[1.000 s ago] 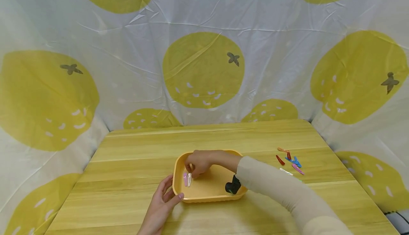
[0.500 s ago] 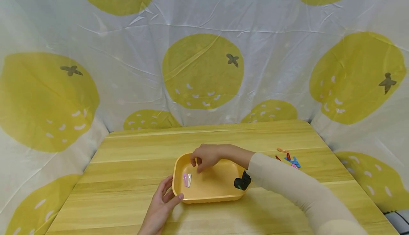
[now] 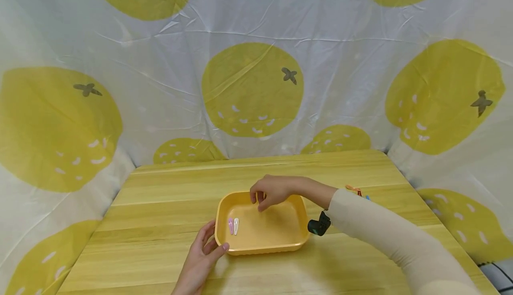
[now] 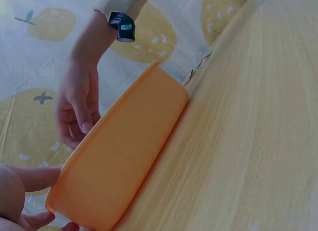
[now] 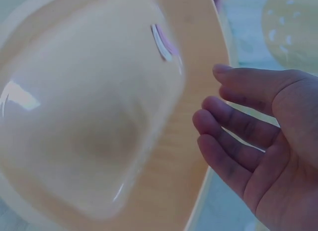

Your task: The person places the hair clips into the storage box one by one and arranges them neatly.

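Note:
A yellow-orange plastic tray (image 3: pixel 264 249) sits on the wooden table. Side by side near its left end lie a pink hair clip (image 3: pixel 230 227) and a white hair clip (image 3: pixel 236 226). My left hand (image 3: pixel 204 250) grips the tray's near left corner, thumb at the rim and fingers along the outer wall. Over the tray's far side hovers my right hand (image 3: pixel 274 190), its fingers loosely bent. In the right wrist view nothing shows between those fingers (image 5: pixel 233 116), and both clips lie flat on the tray floor.
Toward the table's back right lie more hair clips, an orange clip (image 3: pixel 353 189) among them; my right sleeve (image 3: pixel 372 223) hides most of them. A black wrist camera (image 3: pixel 319 224) hangs beside the tray's right end. A lemon-print curtain (image 3: pixel 160 108) borders the table.
My right hand has risen from beside the two clips and moved right, toward the tray's far rim. The sleeve now covers more loose clips. My left hand stays put.

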`<state>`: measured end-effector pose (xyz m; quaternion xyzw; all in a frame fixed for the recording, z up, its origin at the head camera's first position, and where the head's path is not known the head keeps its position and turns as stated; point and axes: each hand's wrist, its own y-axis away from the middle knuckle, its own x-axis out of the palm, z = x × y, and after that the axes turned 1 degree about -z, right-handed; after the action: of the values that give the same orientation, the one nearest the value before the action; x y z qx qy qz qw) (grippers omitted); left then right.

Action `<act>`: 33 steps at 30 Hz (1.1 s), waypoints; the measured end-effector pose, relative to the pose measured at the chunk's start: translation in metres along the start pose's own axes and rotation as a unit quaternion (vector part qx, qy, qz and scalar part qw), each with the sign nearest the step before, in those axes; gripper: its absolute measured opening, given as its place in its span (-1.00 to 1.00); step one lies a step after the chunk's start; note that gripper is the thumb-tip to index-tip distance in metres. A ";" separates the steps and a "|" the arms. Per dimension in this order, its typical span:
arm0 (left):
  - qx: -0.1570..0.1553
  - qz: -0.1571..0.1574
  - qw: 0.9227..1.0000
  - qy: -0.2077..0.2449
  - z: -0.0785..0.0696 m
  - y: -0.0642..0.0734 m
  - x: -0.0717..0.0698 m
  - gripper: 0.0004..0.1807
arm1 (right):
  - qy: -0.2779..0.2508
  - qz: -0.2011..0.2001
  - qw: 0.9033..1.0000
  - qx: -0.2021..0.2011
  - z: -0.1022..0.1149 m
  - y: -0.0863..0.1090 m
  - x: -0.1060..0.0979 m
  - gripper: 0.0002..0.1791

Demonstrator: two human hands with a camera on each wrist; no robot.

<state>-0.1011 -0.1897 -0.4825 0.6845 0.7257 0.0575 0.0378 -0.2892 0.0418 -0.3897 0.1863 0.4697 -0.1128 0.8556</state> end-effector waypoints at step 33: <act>-0.002 0.004 1.000 0.001 0.001 0.000 0.000 -0.08 | -0.068 -0.087 0.992 0.053 -0.054 0.107 -0.012 -0.78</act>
<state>-0.1006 -0.1897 -0.4830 0.6875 0.7226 0.0599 0.0383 -0.2973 0.1614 -0.3833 0.1817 0.4178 -0.2240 0.8615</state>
